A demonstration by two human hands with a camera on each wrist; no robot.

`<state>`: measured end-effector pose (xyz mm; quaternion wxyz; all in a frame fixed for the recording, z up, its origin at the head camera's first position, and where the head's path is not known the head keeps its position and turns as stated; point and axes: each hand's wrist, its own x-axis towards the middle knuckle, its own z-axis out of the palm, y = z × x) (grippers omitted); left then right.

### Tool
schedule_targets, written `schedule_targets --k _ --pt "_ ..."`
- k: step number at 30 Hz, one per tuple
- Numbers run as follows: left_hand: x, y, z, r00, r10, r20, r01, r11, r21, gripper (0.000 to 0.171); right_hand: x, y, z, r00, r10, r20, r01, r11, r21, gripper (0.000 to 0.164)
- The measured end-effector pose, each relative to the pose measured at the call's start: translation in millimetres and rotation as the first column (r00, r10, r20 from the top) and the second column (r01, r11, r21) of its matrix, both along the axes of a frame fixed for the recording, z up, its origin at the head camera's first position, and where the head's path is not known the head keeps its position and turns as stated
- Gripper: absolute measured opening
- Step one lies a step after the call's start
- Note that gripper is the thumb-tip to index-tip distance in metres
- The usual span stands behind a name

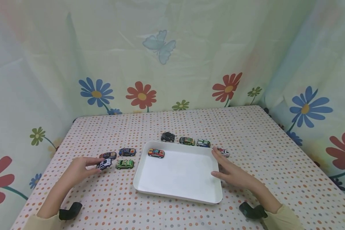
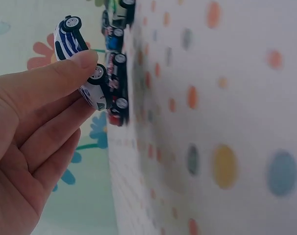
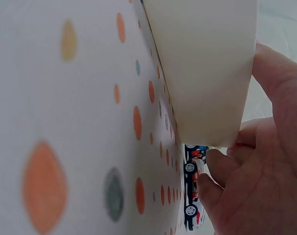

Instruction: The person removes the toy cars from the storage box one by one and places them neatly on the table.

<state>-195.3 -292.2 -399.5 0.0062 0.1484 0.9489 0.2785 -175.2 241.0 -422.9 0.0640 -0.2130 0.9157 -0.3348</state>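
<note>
My left hand (image 1: 80, 172) pinches a white and blue toy car (image 2: 70, 41) between thumb and fingers. In the left wrist view this car is tilted, its wheels facing the table side. Close by lie a dark red-and-black car (image 1: 108, 155), a blue car (image 1: 127, 152) and a green car (image 1: 125, 164). A shallow white tray (image 1: 178, 199) holds one red and yellow car (image 1: 156, 153) near its far left corner. My right hand (image 1: 233, 174) holds the tray's right side by the far corner, thumb over the rim, other fingers bent at the outside.
Behind the tray stand a black car (image 1: 168, 137), a dark multicoloured car (image 1: 187, 141) and a white, blue and green car (image 1: 203, 143). A white and red car (image 1: 224, 152) is partly hidden behind my right fingers. A dotted cloth (image 1: 109, 204) covers the table; flowered curtains surround it.
</note>
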Motion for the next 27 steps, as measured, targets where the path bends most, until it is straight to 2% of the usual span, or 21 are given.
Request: schedule_targets --k 8,15,21,27 --pt "-0.7 -0.7 -10.1 1.000 0.012 0.024 -0.012 1.000 -0.009 0.037 1.2 -1.0 2.4 1.000 -0.005 -0.001 0.005 1.000 0.006 0.083" --pt "-1.7 2.8 -14.6 0.999 0.014 0.050 -0.010 0.996 -0.083 0.038 3.1 -1.7 1.1 1.000 -0.002 0.011 0.002 1.000 -0.011 0.083" --pt "0.1 6.1 -12.0 1.000 -0.024 -0.009 0.022 0.990 -0.139 0.037 3.3 -1.4 0.8 1.000 0.000 -0.002 0.000 1.000 -0.008 0.083" --pt "-0.8 9.9 -11.5 0.998 -0.020 -0.051 0.010 0.980 -0.201 0.035 2.0 -1.0 1.6 1.000 0.003 -0.010 -0.004 1.000 -0.015 0.082"
